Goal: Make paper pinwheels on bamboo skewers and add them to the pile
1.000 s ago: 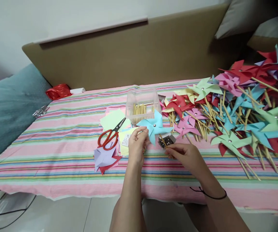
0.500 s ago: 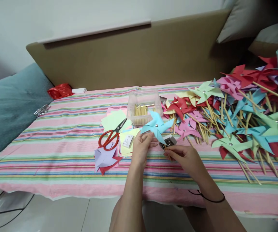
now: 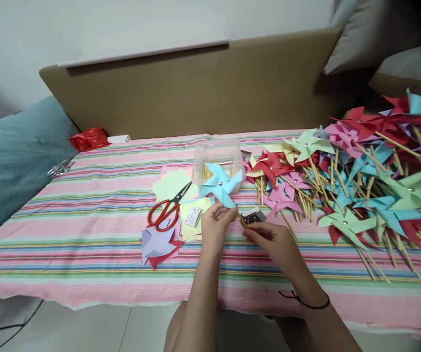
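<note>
My left hand pinches the lower blade of a light blue paper pinwheel with a silver pin at its centre, held up above the striped cloth. My right hand grips a short wooden stick whose tip points toward the left hand's fingers. Right behind the stick lies a small open box of dark pins. A clear plastic tub of wooden sticks stands behind the pinwheel.
Red-handled scissors lie on a stack of coloured paper squares at the left. A big heap of finished pinwheels on sticks fills the right side. The striped cloth covers the surface; a teal cushion sits far left.
The blue pinwheel has shifted left and turned upright in my left hand. My right hand with the stick has drawn closer to the left hand.
</note>
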The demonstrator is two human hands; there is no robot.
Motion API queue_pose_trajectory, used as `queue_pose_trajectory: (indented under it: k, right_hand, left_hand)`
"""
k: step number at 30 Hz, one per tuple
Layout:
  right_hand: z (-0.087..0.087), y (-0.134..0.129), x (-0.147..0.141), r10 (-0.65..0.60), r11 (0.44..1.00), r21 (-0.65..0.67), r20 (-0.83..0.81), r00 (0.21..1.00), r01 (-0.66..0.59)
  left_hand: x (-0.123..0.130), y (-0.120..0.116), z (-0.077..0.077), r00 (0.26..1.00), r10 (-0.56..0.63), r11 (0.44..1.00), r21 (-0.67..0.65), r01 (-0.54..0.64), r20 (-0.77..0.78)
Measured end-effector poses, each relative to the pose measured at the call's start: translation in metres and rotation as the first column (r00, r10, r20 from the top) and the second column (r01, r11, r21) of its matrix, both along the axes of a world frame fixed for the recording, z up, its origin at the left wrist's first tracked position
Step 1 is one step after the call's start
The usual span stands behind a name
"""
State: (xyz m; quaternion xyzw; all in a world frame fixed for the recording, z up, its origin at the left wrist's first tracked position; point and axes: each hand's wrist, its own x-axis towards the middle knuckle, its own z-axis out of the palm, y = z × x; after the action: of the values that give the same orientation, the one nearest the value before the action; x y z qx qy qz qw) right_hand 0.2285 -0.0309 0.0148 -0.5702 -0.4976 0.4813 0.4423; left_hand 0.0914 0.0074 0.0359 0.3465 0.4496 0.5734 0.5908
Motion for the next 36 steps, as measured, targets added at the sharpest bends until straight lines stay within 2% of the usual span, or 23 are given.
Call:
queue_pose_trajectory:
  k: [4, 9, 14, 19, 21, 24, 26, 28, 30, 33, 36]
  right_hand:
    - [-0.002, 0.0, -0.003, 0.012, 0.999, 0.03, 0.051, 0.999, -0.014]
    - [-0.006, 0.002, -0.004, -0.013, 1.0, 0.008, 0.019, 1.0, 0.013]
    - [-0.012, 0.003, -0.005, -0.043, 0.998, -0.046, -0.054, 0.998, 0.04]
    - [-0.009, -0.002, -0.004, 0.001, 0.999, 0.044, -0.044, 0.999, 0.001]
    - [-0.005, -0.005, 0.0, -0.038, 0.996, 0.082, -0.021, 0.999, 0.039]
    - [-0.001, -0.021, 0.017, -0.182, 0.973, 0.14, -0.015, 0.983, 0.182]
    - [-0.002, -0.042, 0.037, -0.328, 0.93, 0.171, -0.009, 0.945, 0.325]
    - [-0.007, -0.072, 0.064, -0.525, 0.838, 0.199, 0.039, 0.85, 0.508]
    - [-0.014, -0.105, 0.094, -0.65, 0.759, 0.204, 0.173, 0.74, 0.619]
    - [-0.025, -0.144, 0.136, -0.668, 0.725, 0.226, 0.459, 0.585, 0.651]
    - [-0.034, -0.161, 0.165, -0.608, 0.745, 0.24, 0.629, 0.485, 0.623]
  left_hand:
    - [-0.003, 0.003, -0.001, 0.994, 0.104, 0.995, -0.007, -0.104, 0.02]
    - [-0.004, 0.005, -0.006, 0.991, 0.132, 0.991, -0.007, -0.132, 0.004]
    - [-0.007, 0.002, -0.005, 0.997, 0.068, 0.998, 0.003, -0.068, -0.037]
    - [0.0, -0.007, -0.014, 0.999, 0.01, 0.999, 0.05, -0.008, -0.032]
    - [0.006, -0.013, -0.019, 1.0, 0.007, 0.997, 0.074, -0.005, -0.021]
    - [0.015, -0.024, -0.023, 0.997, 0.007, 0.992, 0.129, 0.003, -0.073]
    - [0.019, -0.031, -0.022, 0.988, 0.006, 0.984, 0.178, 0.022, -0.156]
    - [0.021, -0.037, -0.019, 0.98, -0.001, 0.977, 0.209, 0.043, -0.197]
    - [0.021, -0.043, -0.016, 0.98, -0.002, 0.973, 0.225, 0.048, -0.2]
    - [0.021, -0.057, -0.013, 0.982, 0.007, 0.972, 0.23, 0.038, -0.191]
    - [0.02, -0.077, -0.016, 0.984, 0.004, 0.975, 0.219, 0.037, -0.18]
